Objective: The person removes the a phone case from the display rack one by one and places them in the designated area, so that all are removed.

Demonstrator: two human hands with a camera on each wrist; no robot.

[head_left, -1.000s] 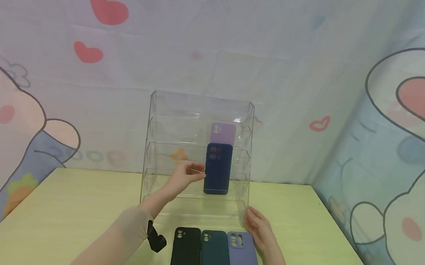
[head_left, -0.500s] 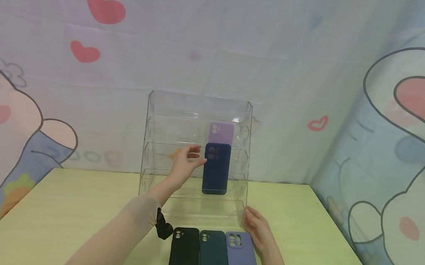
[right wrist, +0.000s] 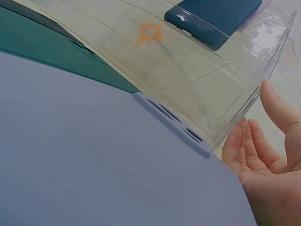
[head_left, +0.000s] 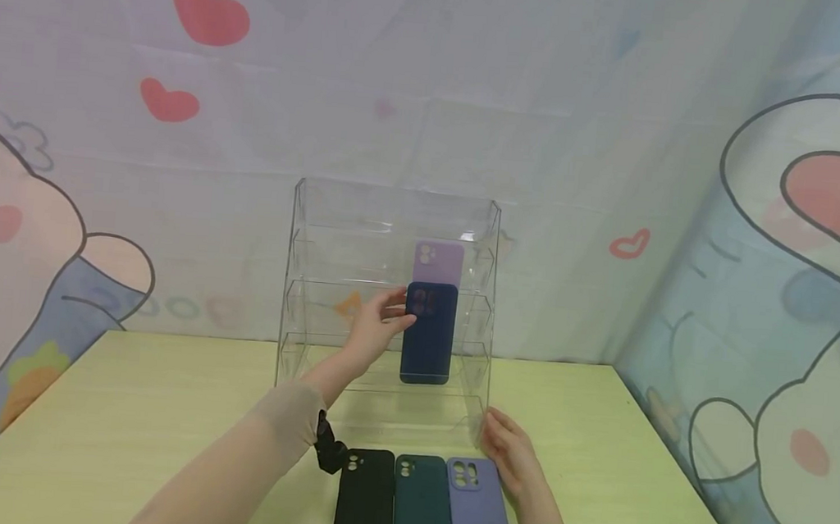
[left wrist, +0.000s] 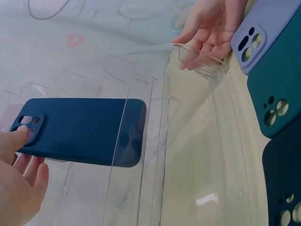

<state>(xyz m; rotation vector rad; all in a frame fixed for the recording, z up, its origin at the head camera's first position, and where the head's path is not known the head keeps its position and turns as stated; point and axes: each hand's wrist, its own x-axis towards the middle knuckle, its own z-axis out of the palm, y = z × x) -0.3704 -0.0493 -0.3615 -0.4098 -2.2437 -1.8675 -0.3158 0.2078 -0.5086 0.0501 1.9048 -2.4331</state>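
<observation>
A dark blue phone case (head_left: 428,341) stands in a middle tier of the clear acrylic display rack (head_left: 380,407). My left hand (head_left: 374,328) pinches its upper left edge; in the left wrist view the thumb (left wrist: 19,135) lies on the front by the camera cutout, with the fingers behind. A light purple phone case (head_left: 439,262) stands one tier higher, partly covered by the dark blue one. My right hand (head_left: 514,459) rests against the rack's lower right front corner, its fingers and thumb loosely bent along the outer side.
Black (head_left: 366,500), dark green (head_left: 425,505) and lavender (head_left: 478,505) phone cases lie side by side on the yellow table (head_left: 178,424), in front of the rack. A cartoon-printed cloth (head_left: 588,102) hangs behind and at the sides.
My left hand has moved up along the dark blue case's left side, then right onto its edge near the camera cutout. The right hand stays at the rack's corner.
</observation>
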